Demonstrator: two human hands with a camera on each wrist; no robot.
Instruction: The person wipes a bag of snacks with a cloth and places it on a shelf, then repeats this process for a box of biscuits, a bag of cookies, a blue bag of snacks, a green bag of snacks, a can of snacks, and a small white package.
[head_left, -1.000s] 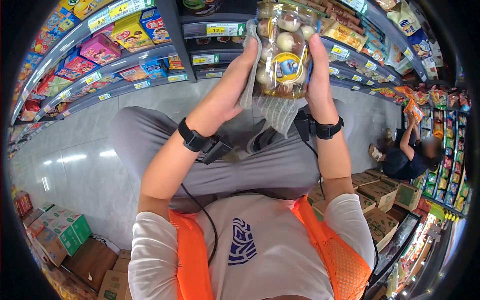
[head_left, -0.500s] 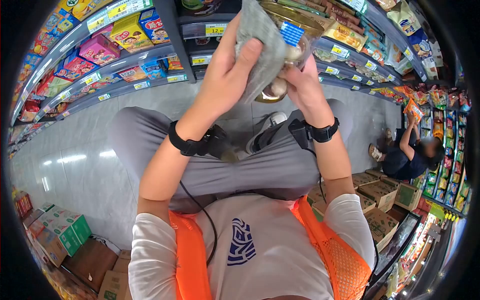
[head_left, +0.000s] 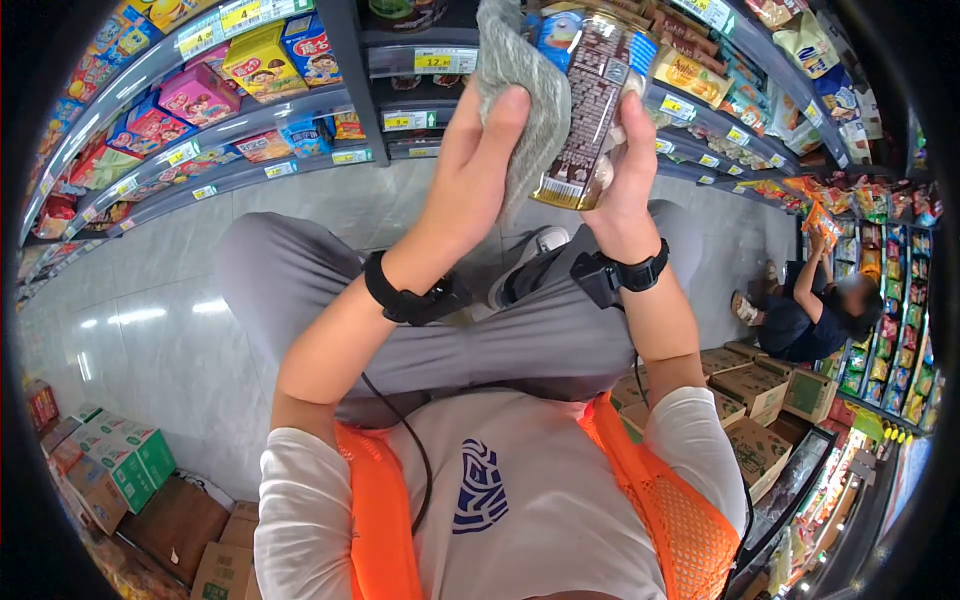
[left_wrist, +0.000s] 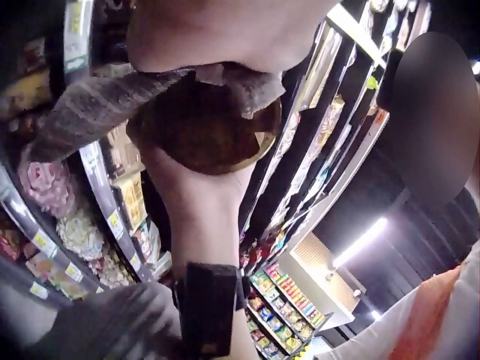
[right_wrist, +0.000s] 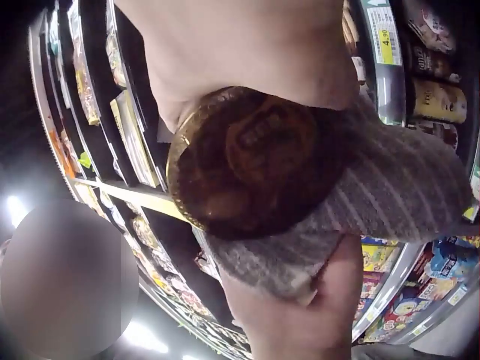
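Between both hands, raised in front of the shelves, is a clear plastic jar (head_left: 590,110) with gold ends. Its brown back label, with white print and a barcode, faces up in the head view. My right hand (head_left: 625,170) grips the jar's right side, with the thumb along the wall. My left hand (head_left: 475,170) holds a grey striped cloth (head_left: 530,100) against the jar's left side, its thumb over the fabric. In the right wrist view, the jar's round gold-rimmed end (right_wrist: 247,169) shows beside the cloth (right_wrist: 390,187). Both hands' far fingers are hidden.
Shelves of boxed snacks (head_left: 265,65) stand at the left, and packaged snacks (head_left: 690,70) fill those behind the jar. Cardboard cartons (head_left: 760,450) lie at the right; a green-and-white carton (head_left: 130,450) is at the left. Another person (head_left: 815,305) crouches by the right-hand shelves.
The jar has turned from its round yellow front label, through a tilted pose, to its brown back label. The cloth stays with my left hand and has shifted along the jar's side.
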